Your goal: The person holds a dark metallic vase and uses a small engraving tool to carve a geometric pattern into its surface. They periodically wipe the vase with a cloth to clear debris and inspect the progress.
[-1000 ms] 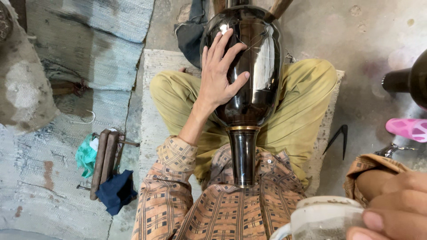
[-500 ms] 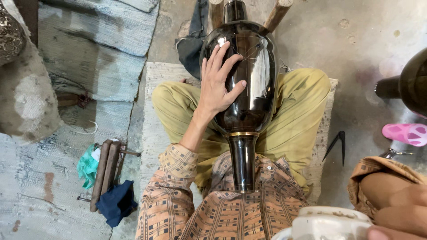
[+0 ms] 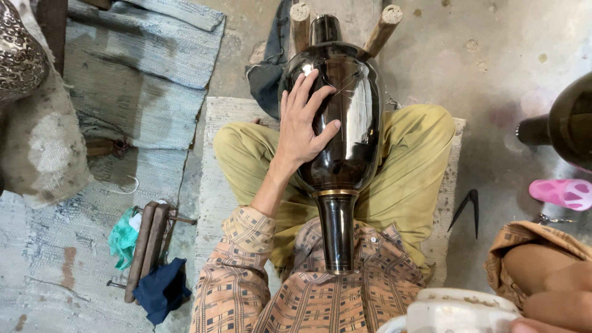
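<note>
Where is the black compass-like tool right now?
In the head view, the black two-legged tool lies on the concrete floor to the person's right, just off the mat edge, near the pink sandal.

The left hand [image 3: 305,126] lies flat, fingers spread, forearm stretched forward from a rolled sleeve. The right hand [image 3: 558,308] sits at the lower right edge, its grip mostly hidden.

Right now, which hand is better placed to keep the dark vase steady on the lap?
Left. The left hand lies flat, fingers spread, on the vase. The right hand is off at the frame's edge beside a white cup, away from the vase.
</note>
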